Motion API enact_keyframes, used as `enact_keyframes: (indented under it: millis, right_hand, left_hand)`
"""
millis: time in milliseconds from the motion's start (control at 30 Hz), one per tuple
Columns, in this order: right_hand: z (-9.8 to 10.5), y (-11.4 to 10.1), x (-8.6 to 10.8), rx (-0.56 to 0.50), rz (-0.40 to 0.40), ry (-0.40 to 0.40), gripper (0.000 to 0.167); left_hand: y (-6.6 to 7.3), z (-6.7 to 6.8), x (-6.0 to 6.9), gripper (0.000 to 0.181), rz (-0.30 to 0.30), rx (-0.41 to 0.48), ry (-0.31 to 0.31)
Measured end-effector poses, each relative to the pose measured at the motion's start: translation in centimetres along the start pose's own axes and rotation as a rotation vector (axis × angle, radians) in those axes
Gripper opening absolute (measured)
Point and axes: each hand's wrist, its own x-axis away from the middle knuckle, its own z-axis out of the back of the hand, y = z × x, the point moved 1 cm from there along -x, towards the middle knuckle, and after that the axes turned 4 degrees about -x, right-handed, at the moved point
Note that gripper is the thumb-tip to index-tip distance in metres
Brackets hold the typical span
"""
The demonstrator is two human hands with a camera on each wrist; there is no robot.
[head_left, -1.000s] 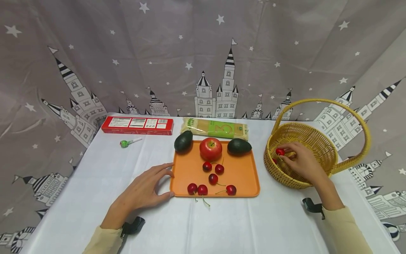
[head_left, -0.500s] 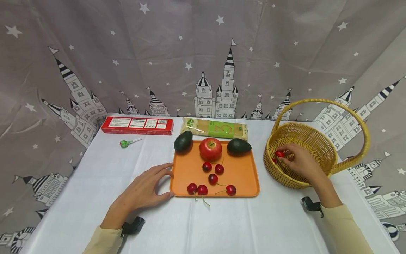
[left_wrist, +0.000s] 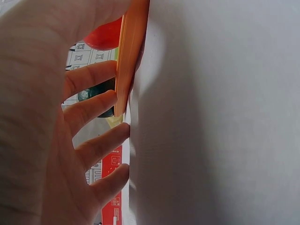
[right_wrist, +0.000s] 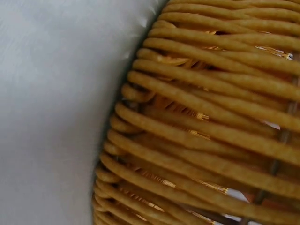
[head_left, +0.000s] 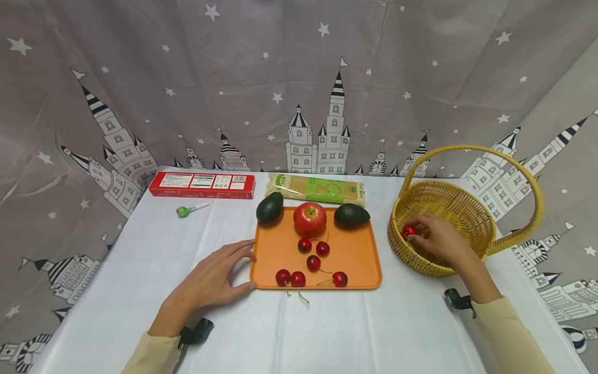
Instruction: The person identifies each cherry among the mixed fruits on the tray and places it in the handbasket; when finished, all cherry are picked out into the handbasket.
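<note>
In the head view the right hand [head_left: 441, 239] reaches into the yellow wicker basket [head_left: 486, 228] and pinches a red cherry [head_left: 409, 230] near its left inner wall. Woven basket wall [right_wrist: 211, 108] fills much of the right wrist view, hiding that hand. With fingers spread, the left hand [head_left: 210, 275] touches the left edge of the orange tray [head_left: 271, 254]; the left wrist view shows its fingertips against the tray's rim [left_wrist: 129, 56]. On the tray lie a red apple [head_left: 310, 219], several cherries [head_left: 313, 263] and two dark green avocados [head_left: 351, 216], [head_left: 270, 209] at its back corners.
Behind the tray lies a green and yellow noodle packet [head_left: 317, 188]. A red box [head_left: 202, 185] is at the back left, with a green lollipop [head_left: 184, 212] in front of it. The basket's tall handle [head_left: 537, 197] arches above its right side.
The right hand has moved slightly down and left inside the basket, carrying the pinched cherry closer to the left inner wall. The left hand and tray have stayed in place.
</note>
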Motion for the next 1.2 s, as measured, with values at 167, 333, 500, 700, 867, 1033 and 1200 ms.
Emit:
enact_keyframes:
  millis: [167,333,500,700,867,1033,1200]
  right_hand:
    - [0.0,0.0,-0.1,0.008,-0.001,-0.003,0.032]
    - [-0.1,0.0,-0.1,0.003,-0.005,-0.001,0.034]
    - [0.1,0.0,0.3,0.023,-0.017,0.017,0.036]
    - [0.9,-0.8,0.9,0.044,0.023,0.076,0.041]
    - [1.5,-2.3,1.4,0.050,0.042,0.127,0.042]
    - [1.8,-4.0,1.8,0.046,0.072,0.177,0.040]
    - [1.8,-5.9,2.0,0.044,0.094,0.215,0.037]
  left_hand:
    - [0.0,0.0,-0.1,0.050,0.007,0.001,-0.006]
    - [0.0,0.0,0.0,0.050,0.001,-0.002,-0.001]
    - [0.0,0.0,0.0,0.049,-0.011,-0.003,0.008]
    - [0.0,0.1,0.0,0.049,-0.020,-0.001,0.012]
    - [-0.1,0.0,0.0,0.050,-0.023,-0.006,0.018]
    - [-0.2,0.0,0.0,0.049,-0.022,-0.001,0.016]
    - [-0.1,0.0,-0.1,0.051,-0.019,-0.009,0.013]
